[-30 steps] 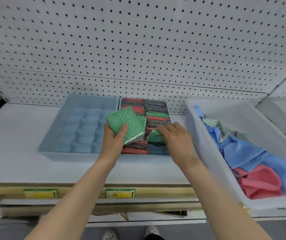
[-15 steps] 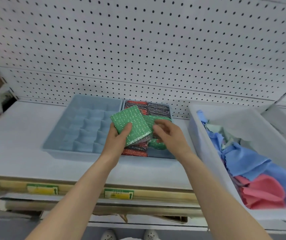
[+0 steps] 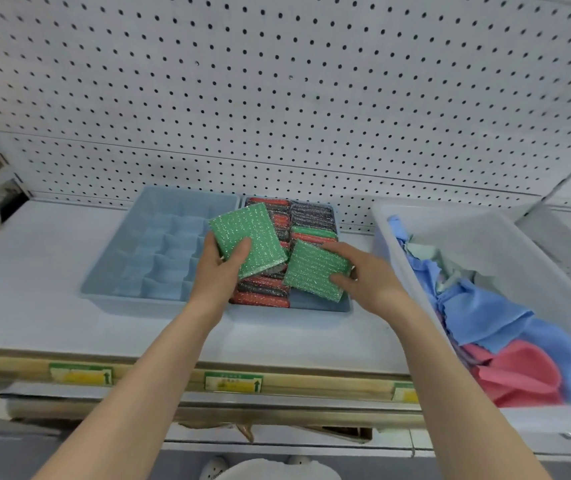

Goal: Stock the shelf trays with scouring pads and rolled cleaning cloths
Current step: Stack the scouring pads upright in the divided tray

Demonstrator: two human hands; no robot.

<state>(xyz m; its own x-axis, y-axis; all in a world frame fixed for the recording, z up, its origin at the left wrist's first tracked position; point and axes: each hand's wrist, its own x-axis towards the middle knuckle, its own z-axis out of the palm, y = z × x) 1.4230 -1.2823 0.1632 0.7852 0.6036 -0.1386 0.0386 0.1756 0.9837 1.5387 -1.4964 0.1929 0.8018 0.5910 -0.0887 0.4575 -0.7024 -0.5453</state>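
While left hand (image 3: pixel 218 271) and right hand (image 3: pixel 370 282) each grip a green glittery scouring pad (image 3: pixel 315 271), the unfilled corner of the blue plastic tray (image 3: pixel 311 304) lies just beneath the right fingers (image 3: pixel 337 247).

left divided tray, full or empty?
Empty. Every visible compartment of the divided tray shows bare blue floor; the left hand hides its near right corner.

A shop is shown: a white wall full of holes (image 3: pixel 277 98), a shelf (image 3: pixel 35 306), and price tags (image 3: pixel 234 381) stuck along its edge.
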